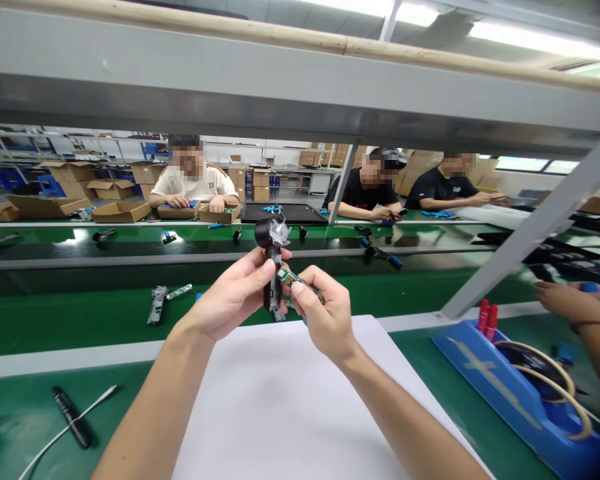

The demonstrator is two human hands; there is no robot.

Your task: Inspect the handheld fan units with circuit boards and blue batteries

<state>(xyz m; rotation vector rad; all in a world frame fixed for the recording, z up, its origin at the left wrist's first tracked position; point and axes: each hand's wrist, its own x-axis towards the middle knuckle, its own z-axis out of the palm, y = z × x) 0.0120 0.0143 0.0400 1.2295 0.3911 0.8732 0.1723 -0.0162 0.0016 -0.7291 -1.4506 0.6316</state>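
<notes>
Green circuit board (291, 277) with a segmented digit display is sitting pinched between the right hand's (327, 313) thumb and fingers, upper end pointing at the left thumb; left hand (243, 287) is clamping a black handheld fan housing (263, 234) roughly upright, pale impeller (281, 233) showing at the top. Both parts are hovering over the far edge of the white sheet (280, 407). Board end is overlapping the housing in view; can't tell if they're touching. A blue bit (305, 321) is peeking out under the right hand, wiring mostly hidden. Risks, my guess: if leads are linking board and fan, pulling the hands apart could be straining a joint; thumb pressing on the display could be flexing the board; left grip sliding up could be bending bare blades. Another fan assembly (157, 307) is lying on the green surface (80, 313), apart from the hands.
</notes>
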